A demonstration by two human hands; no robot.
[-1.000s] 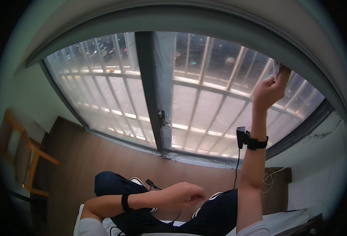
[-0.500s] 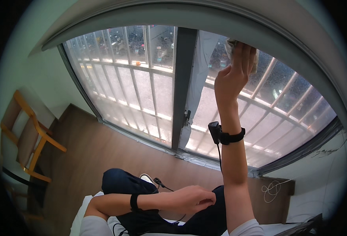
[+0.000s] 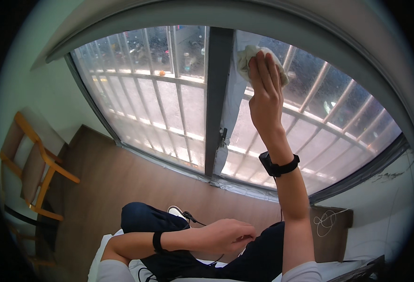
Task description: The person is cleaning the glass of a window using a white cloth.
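My right hand (image 3: 266,96) is raised at arm's length and presses a crumpled whitish cloth (image 3: 245,60) against the upper left part of the right window pane (image 3: 301,155). Its fingers lie stretched over the cloth, side by side, hiding most of its middle. A black strap with a small box (image 3: 279,165) sits on that wrist. My left hand (image 3: 229,235) rests low in front of my body, above my lap. Its fingers are curled in loosely, and I see nothing in them. A plain black band (image 3: 158,241) circles the left wrist.
A dark upright frame (image 3: 218,103) divides the two panes, with a latch (image 3: 223,136) on it. Metal bars (image 3: 157,98) stand outside the glass. At the left is a wooden chair (image 3: 45,160). A white cord (image 3: 327,222) lies at the right, and a black cable (image 3: 195,219) beside my shoe.
My right hand has swept the cloth leftward and slightly down across the glass, closer to the dark upright frame. My left hand has hardly moved.
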